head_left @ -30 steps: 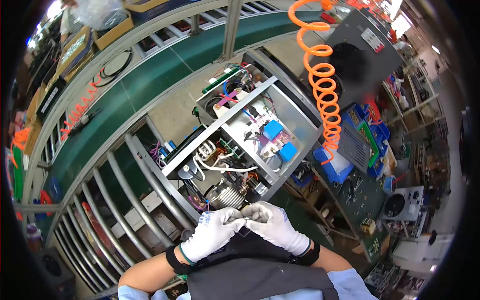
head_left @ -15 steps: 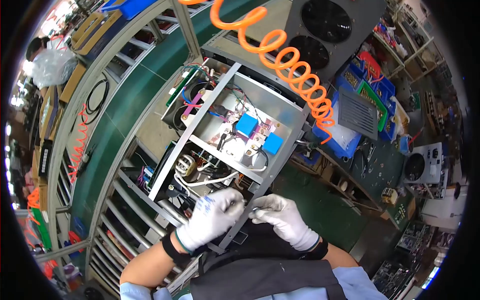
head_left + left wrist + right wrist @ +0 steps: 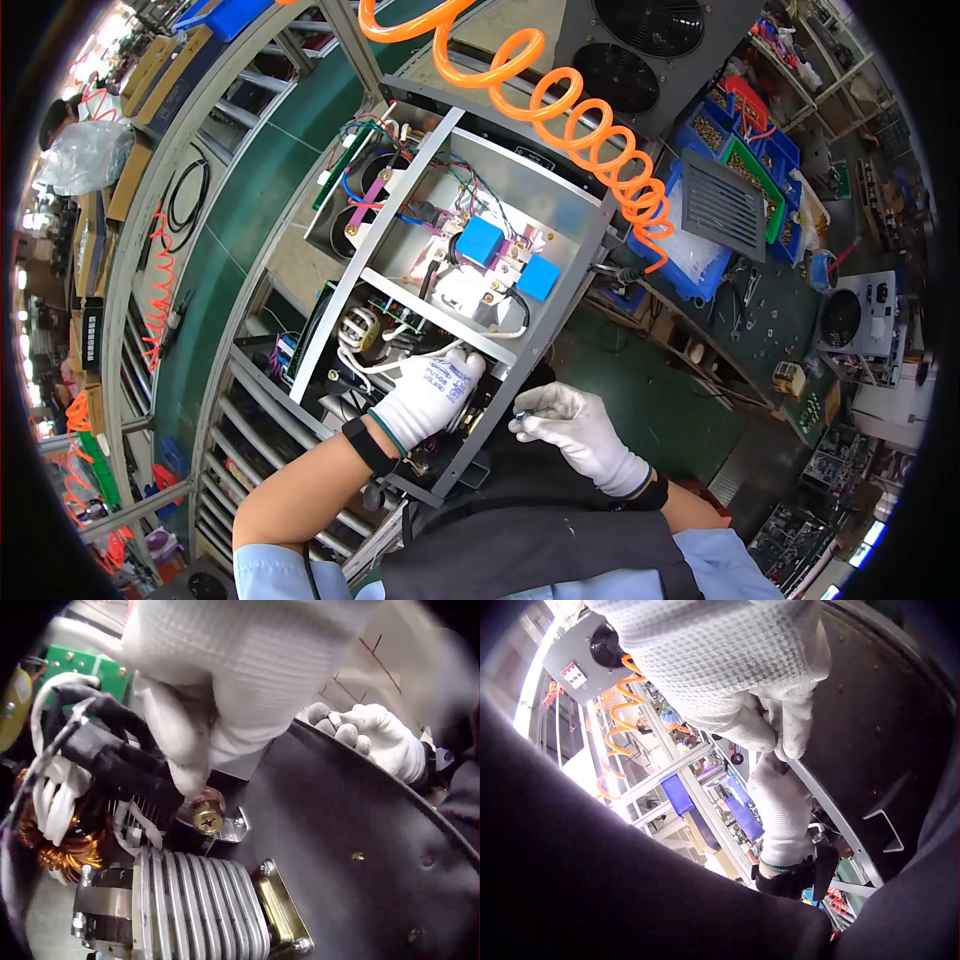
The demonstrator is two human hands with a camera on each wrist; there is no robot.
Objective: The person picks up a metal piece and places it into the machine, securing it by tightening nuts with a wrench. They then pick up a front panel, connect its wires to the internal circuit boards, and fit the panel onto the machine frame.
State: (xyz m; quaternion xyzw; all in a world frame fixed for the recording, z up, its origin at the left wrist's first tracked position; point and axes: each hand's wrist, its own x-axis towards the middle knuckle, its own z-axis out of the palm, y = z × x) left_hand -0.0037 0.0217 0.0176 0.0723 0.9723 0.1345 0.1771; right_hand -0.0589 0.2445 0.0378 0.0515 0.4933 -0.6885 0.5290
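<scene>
In the head view, my gloved left hand (image 3: 432, 392) reaches into the open metal chassis (image 3: 412, 285), its fingertips hidden. The left wrist view shows its curled fingers pinching at a brass cross-slot screw (image 3: 208, 819) with a copper-coloured ring behind its head. Black-sleeved cables (image 3: 112, 754) run beside the screw, and a ribbed metal part (image 3: 199, 907) sits below it. Outside the chassis edge, my gloved right hand (image 3: 575, 432) pinches a small metal piece (image 3: 519, 418) between thumb and fingers; it shows silvery (image 3: 334, 718) in the left wrist view.
An orange coiled hose (image 3: 580, 105) hangs over the chassis. Metal rollers (image 3: 262, 418) lie at the left. On the right, a bench (image 3: 765, 315) carries a slotted panel (image 3: 722, 208) and blue bins (image 3: 705, 125) of small parts. A dark unit with fans (image 3: 635, 45) stands behind.
My hands were together at the chassis's front edge and have separated. The left has moved forward into the chassis; the right has drawn right, still pinching the small piece. The head view has shifted.
</scene>
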